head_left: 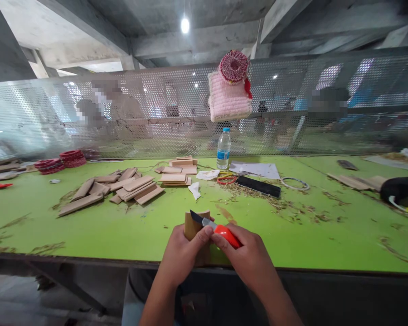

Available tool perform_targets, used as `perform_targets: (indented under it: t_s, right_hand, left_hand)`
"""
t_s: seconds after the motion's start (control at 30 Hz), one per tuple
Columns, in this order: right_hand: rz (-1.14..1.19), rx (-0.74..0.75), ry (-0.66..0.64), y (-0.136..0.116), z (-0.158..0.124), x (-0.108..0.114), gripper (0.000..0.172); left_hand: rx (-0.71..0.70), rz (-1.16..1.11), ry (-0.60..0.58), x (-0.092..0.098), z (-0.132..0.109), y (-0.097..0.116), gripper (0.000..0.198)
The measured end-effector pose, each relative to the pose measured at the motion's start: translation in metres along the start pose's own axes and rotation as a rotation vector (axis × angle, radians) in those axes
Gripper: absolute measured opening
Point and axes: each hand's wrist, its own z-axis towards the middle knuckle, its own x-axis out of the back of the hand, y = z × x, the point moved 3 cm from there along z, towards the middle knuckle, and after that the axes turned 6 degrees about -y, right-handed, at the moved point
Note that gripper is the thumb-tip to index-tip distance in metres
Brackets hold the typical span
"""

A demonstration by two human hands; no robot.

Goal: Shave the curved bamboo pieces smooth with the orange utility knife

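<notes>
Both hands work at the near edge of the green table (122, 226). Lower part of the wooden piece (195, 226) is hidden behind the fingers, so how far down it runs can't be told. Left hand (183, 253) is wrapped around that piece, holding it upright, thumb up against the knife. Right hand (250, 258) is closed on an orange-handled utility knife (221, 231); blade tip lies on the piece's top edge, most of the handle is covered by the palm. Piece is flat, tan, smooth, with a rounded top.

Similar tan slats (122, 188) lie in a loose heap mid-table, a neater stack (178, 174) behind them. Shavings are scattered across the surface. Plastic water bottle (223, 149) stands by the perforated metal screen (88, 113); figures behind it are blurred. Pink knitted item (229, 97) hangs on the screen.
</notes>
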Motion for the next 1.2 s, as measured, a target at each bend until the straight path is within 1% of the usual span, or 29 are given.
perform_targets:
  t_s: [0.13, 0.23, 0.53, 0.63, 0.77, 0.83, 0.93, 1.0, 1.07, 1.2]
  right_hand:
    - [-0.021, 0.006, 0.032, 0.000, -0.001, -0.001, 0.045]
    - [-0.035, 0.010, 0.046, 0.000, 0.000, -0.001, 0.043]
    - [-0.078, -0.003, 0.072, 0.003, 0.002, -0.004, 0.050]
    - [-0.108, -0.033, 0.107, 0.006, 0.003, -0.005, 0.052]
    - [-0.062, -0.088, 0.156, 0.009, 0.002, -0.004, 0.053]
    - [-0.036, -0.080, 0.167, 0.009, 0.002, -0.003, 0.053]
    - [0.001, -0.021, 0.165, 0.008, 0.002, -0.002, 0.051]
    - [0.026, 0.005, 0.168, 0.010, 0.002, -0.002, 0.048]
    - [0.048, 0.002, 0.177, 0.013, 0.001, -0.004, 0.047]
    - [0.103, -0.033, 0.216, 0.018, -0.002, -0.004, 0.050]
  left_hand:
    - [0.046, 0.067, 0.026, 0.001, 0.000, 0.000, 0.048]
    - [0.059, 0.077, 0.038, 0.000, 0.001, 0.002, 0.048]
    - [0.115, 0.029, 0.067, 0.000, 0.004, -0.001, 0.048]
    - [0.145, -0.044, 0.079, -0.001, 0.004, -0.004, 0.050]
    - [0.179, -0.170, 0.048, -0.003, 0.003, -0.009, 0.055]
    - [0.182, -0.241, 0.042, -0.003, 0.003, -0.012, 0.057]
    - [0.176, -0.313, 0.016, -0.002, 0.002, -0.016, 0.057]
    - [0.168, -0.339, -0.009, -0.001, 0.002, -0.018, 0.055]
    - [0.150, -0.380, -0.031, -0.002, 0.002, -0.019, 0.052]
    - [0.118, -0.554, -0.043, -0.004, 0.003, -0.020, 0.043]
